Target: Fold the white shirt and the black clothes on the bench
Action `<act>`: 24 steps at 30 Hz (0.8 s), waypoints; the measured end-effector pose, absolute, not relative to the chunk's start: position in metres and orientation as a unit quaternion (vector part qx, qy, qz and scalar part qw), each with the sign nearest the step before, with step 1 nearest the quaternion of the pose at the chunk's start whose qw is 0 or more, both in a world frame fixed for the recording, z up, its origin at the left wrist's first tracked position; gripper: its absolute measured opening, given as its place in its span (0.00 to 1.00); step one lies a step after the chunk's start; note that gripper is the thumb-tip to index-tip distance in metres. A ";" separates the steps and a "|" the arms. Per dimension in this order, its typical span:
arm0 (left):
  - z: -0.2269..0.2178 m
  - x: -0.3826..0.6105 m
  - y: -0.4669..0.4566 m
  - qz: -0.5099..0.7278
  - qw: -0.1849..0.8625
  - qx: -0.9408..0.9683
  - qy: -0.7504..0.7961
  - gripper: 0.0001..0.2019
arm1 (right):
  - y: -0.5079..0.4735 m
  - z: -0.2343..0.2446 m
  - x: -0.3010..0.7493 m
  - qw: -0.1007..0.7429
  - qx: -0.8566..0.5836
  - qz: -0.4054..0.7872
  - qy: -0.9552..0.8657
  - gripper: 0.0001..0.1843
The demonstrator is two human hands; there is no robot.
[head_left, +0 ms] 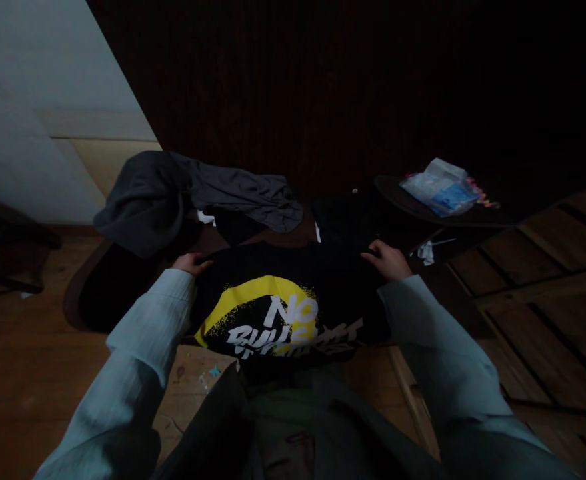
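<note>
A black T-shirt [267,313] with a yellow arc and white lettering is spread in front of me, its lower part hanging over the near edge of a dark surface. At its upper left corner, my left hand [191,263] pinches the cloth between thumb and fingers. On the opposite side, my right hand [389,260] grips the upper right edge, fingers closed. Just beyond the shirt lies a crumpled grey garment [243,190], with a darker bunched part at its left.
A clear plastic packet [443,190] rests on a dark rounded surface at the right, with a small white scrap [426,253] below it. Dark folded cloth [343,217] lies behind the shirt. A wooden slatted frame [563,320] stands right; a dark stool [7,247] is at left.
</note>
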State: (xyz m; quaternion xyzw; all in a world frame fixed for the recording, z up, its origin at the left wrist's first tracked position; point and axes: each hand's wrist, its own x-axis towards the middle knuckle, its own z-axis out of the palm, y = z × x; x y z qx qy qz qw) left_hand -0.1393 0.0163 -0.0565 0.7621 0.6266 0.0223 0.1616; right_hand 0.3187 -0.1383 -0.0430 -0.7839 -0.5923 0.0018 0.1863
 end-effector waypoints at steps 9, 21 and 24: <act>-0.059 -0.173 0.013 0.044 0.172 0.720 0.671 0.11 | -0.138 -0.036 0.325 0.214 -0.823 -0.030 -0.525 0.08; -0.031 -0.106 -0.036 0.041 0.022 0.832 0.553 0.17 | -0.137 -0.019 0.257 0.219 -0.740 -0.100 -0.628 0.12; -0.037 -0.066 -0.057 0.070 0.085 0.885 0.453 0.12 | -0.140 -0.020 0.221 0.197 -0.688 -0.015 -0.699 0.09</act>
